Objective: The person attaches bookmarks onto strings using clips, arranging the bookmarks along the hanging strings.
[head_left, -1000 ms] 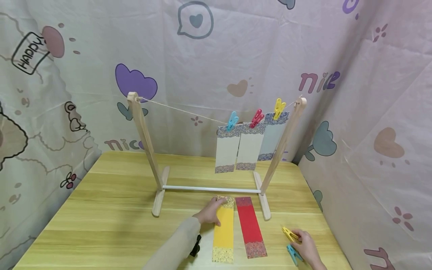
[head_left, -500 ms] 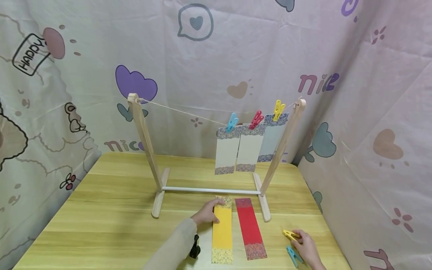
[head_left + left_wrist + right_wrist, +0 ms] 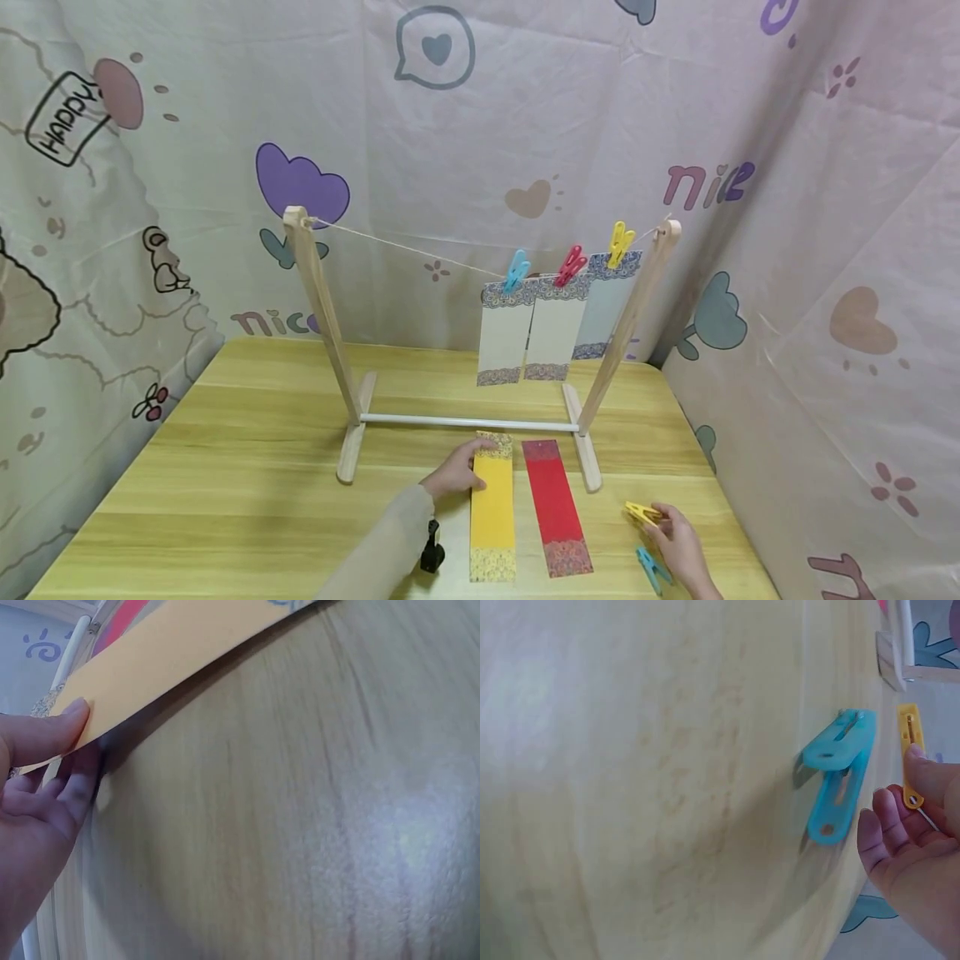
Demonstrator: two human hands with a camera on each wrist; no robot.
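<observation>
Long yellow paper card with patterned ends (image 3: 493, 504): at the wood-grain table (image 3: 225, 467)'s front, edge lifted near its far end. Left hand (image 3: 455, 472) grasps it there, thumb above, fingers beneath, likely because thin card needs an edge grip. Right hand (image 3: 681, 546) pinches a yellow plastic peg (image 3: 641, 512), one end sticking out, presumably keeping that end free. Blue plastic peg (image 3: 652, 570) lies just beside, within reach. Red patterned card (image 3: 557, 504) lies flat between the hands. Behind, three plastic pegs (image 3: 570, 267) keep pale patterned cards (image 3: 553, 333) hanging from the wooden stand (image 3: 324, 325)'s string (image 3: 397, 243).
</observation>
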